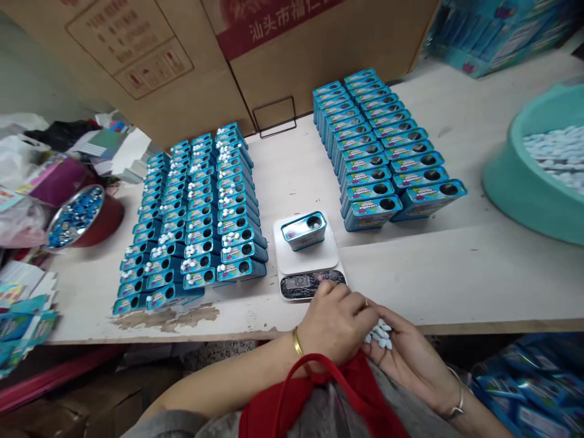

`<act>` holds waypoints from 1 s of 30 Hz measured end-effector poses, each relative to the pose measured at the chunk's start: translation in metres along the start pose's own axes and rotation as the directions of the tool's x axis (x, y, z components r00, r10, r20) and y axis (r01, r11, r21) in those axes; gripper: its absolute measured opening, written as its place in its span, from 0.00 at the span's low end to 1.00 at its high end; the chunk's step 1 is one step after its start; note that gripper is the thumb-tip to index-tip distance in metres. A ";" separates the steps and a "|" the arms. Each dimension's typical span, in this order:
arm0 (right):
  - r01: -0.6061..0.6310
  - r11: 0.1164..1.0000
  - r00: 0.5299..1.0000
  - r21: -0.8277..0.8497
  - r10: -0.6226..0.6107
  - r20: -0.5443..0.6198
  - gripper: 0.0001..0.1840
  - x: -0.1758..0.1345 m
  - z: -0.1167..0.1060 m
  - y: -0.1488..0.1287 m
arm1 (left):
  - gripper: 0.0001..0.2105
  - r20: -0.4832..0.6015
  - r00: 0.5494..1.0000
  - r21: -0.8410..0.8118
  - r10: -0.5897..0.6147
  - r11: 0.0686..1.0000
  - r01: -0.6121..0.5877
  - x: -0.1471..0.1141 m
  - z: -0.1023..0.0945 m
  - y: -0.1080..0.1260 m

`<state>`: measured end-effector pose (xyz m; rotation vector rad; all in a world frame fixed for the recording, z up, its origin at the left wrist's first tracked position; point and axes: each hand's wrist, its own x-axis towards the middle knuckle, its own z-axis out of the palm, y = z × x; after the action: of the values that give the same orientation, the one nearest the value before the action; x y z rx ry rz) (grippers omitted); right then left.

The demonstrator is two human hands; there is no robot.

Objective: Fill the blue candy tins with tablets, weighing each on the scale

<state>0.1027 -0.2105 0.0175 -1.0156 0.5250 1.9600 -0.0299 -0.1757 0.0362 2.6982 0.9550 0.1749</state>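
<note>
My left hand, with a gold bangle at the wrist, has its fingers curled down at my right palm; the fingertips are hidden, so what they hold cannot be made out. My right hand is cupped, palm up, around a small heap of pale mint candies. Just beyond the hands lies a white digital scale with a lit display showing digits. On its pan stands one blue candy tin, upright, with a dark round opening in its top.
Rows of blue tins, many topped with white candies, stand at left. More tins with dark openings stand at right. A turquoise basin of candies sits far right, a red bowl far left. A cardboard box backs the table.
</note>
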 end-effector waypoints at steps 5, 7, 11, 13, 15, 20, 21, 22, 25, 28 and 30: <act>-0.009 1.000 0.999 -0.006 0.009 0.044 0.06 0.005 0.002 0.002 | 0.05 0.039 0.997 0.031 0.067 0.997 -0.068 0.001 -0.005 -0.005; -0.020 1.000 0.997 -0.017 0.021 0.073 0.04 0.009 0.003 0.002 | 0.04 0.083 0.993 0.028 0.081 0.996 -0.084 0.003 -0.009 -0.009; -0.020 0.999 0.984 -0.038 0.027 0.174 0.04 0.015 0.011 0.000 | 0.06 0.125 0.987 -0.027 0.097 0.995 -0.094 0.007 -0.019 -0.018; -0.006 0.999 0.977 -0.033 0.013 0.212 0.05 0.017 0.019 -0.002 | 0.06 0.081 0.991 -0.092 0.106 0.991 -0.099 0.010 -0.028 -0.024; 0.005 1.000 0.974 -0.019 0.000 0.225 0.08 0.018 0.030 -0.005 | 0.07 -0.017 0.995 -0.184 0.100 0.978 -0.101 0.013 -0.040 -0.032; 0.039 0.998 0.964 -0.056 -0.023 0.266 0.12 0.020 0.052 -0.014 | 0.06 -0.350 0.934 -0.227 -0.074 0.974 -0.008 0.027 -0.069 -0.066; 0.045 0.996 0.964 -0.079 -0.023 0.265 0.12 0.019 0.053 -0.015 | 0.06 -0.378 0.920 -0.201 -0.098 0.979 0.022 0.030 -0.073 -0.073; 0.052 0.994 0.966 -0.099 -0.025 0.257 0.12 0.019 0.054 -0.017 | 0.06 -0.388 0.915 -0.180 -0.111 0.983 0.043 0.033 -0.075 -0.079; 0.069 0.990 0.975 -0.123 -0.042 0.217 0.13 0.019 0.052 -0.021 | 0.07 -0.381 0.916 -0.172 -0.125 0.983 0.063 0.037 -0.079 -0.093; 0.081 0.991 0.981 -0.105 -0.061 0.182 0.13 0.019 0.044 -0.026 | 0.07 -0.431 0.884 -0.215 -0.181 0.972 0.094 0.033 -0.082 -0.100; 0.099 0.992 0.986 -0.077 -0.087 0.145 0.13 0.018 0.037 -0.030 | 0.06 -0.457 0.861 -0.228 -0.221 0.965 0.127 0.028 -0.083 -0.103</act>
<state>0.1047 -0.1598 0.0249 -0.9281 0.3133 1.9669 -0.0865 -0.0636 0.0862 2.4131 1.2373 0.8863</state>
